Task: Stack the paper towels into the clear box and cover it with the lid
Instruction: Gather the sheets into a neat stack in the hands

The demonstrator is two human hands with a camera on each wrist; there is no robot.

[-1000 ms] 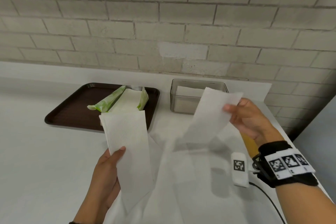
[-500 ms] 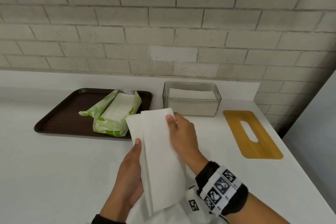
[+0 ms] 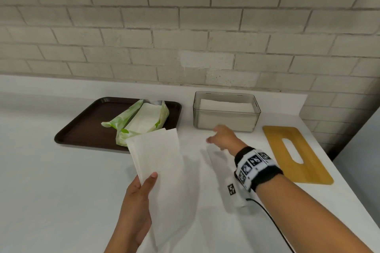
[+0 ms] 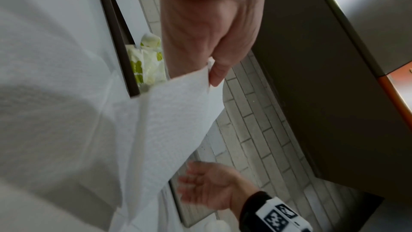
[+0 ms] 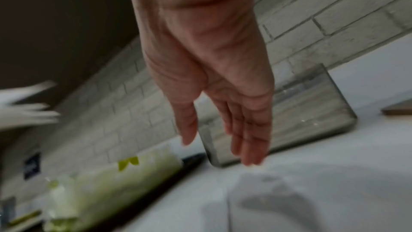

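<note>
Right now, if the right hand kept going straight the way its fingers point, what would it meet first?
Most likely the near wall of the clear box. The right hand is open, fingers stretched toward it, nothing visible in between. How far apart they are is hard to judge.

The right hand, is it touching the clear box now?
Apart. In the right wrist view the right hand is open with straight fingers, above the counter, its fingertips just short of the clear box.
</note>
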